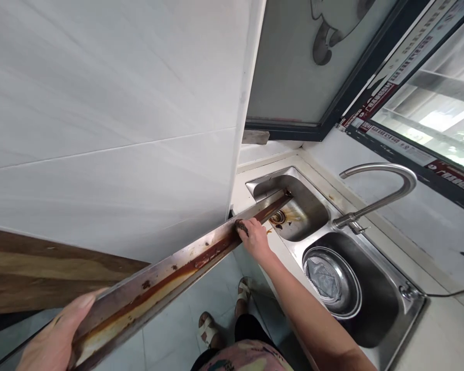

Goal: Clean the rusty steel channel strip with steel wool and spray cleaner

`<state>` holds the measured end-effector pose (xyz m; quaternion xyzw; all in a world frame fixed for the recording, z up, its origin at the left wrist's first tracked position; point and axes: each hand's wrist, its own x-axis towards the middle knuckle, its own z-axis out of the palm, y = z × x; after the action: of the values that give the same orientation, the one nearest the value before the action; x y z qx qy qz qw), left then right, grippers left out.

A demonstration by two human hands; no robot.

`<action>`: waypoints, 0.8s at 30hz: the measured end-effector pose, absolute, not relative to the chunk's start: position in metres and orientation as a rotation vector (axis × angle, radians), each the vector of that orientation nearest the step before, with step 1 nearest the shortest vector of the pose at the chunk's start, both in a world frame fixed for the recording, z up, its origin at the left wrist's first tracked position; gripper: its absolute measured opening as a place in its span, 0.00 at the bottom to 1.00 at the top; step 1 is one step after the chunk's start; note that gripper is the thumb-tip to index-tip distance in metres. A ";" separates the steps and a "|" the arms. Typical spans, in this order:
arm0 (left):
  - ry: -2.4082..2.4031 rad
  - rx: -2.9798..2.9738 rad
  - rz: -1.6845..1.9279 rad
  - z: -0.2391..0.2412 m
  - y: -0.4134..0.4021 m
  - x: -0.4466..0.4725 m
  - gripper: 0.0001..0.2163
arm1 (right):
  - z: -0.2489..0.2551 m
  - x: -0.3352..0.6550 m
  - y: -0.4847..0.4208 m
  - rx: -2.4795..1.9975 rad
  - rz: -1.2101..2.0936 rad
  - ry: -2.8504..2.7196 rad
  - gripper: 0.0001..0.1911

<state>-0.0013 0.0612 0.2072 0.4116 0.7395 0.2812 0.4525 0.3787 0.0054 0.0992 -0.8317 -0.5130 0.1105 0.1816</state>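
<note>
A long, narrow metal trough (178, 275) slants from the lower left up to the sink, its inside streaked with brown, greasy residue and dark specks. My left hand (60, 335) grips its near end, thumb over the rim. Farther along, my right hand (257, 242) is closed on a dark, rough scrubber (241, 226), pressed against the trough's inside; the fingers partly hide it. The trough's far end dips into the smaller sink basin (313, 219), where brown liquid and dark bits lie around the drain (278, 217).
A curved faucet (390, 175) stands behind the sink. The larger basin (379, 314) holds a metal bowl (353, 301) with a perforated strainer (313, 265). A white wall panel (139, 190) borders the trough on the left. My sandalled feet are on the tiled floor (170, 335).
</note>
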 end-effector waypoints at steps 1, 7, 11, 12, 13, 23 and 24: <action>1.811 0.918 0.704 0.222 0.061 0.007 0.14 | 0.099 0.379 0.005 -2.339 0.298 -1.422 0.15; 1.615 0.914 0.666 0.280 0.053 0.041 0.21 | 0.099 0.386 0.003 -2.350 0.234 -1.360 0.17; 1.576 1.025 0.666 0.288 0.044 0.063 0.23 | 0.099 0.398 0.001 -2.345 0.234 -1.385 0.17; 1.562 1.052 0.675 0.288 0.042 0.070 0.23 | 0.098 0.403 0.001 -2.337 0.242 -1.391 0.17; 1.549 1.074 0.688 0.288 0.041 0.076 0.23 | 0.096 0.408 0.001 -2.324 0.249 -1.398 0.17; 1.501 1.021 0.819 0.267 0.028 0.102 0.25 | 0.074 0.462 -0.007 -2.024 0.408 -1.435 0.14; 1.489 1.020 0.824 0.266 0.027 0.102 0.25 | 0.076 0.464 -0.008 -1.990 0.421 -1.444 0.14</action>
<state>0.1021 0.0271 0.2662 0.4303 0.6284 0.3475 0.5469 0.4637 -0.0075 0.0757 -0.7563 -0.5490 0.1598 0.3180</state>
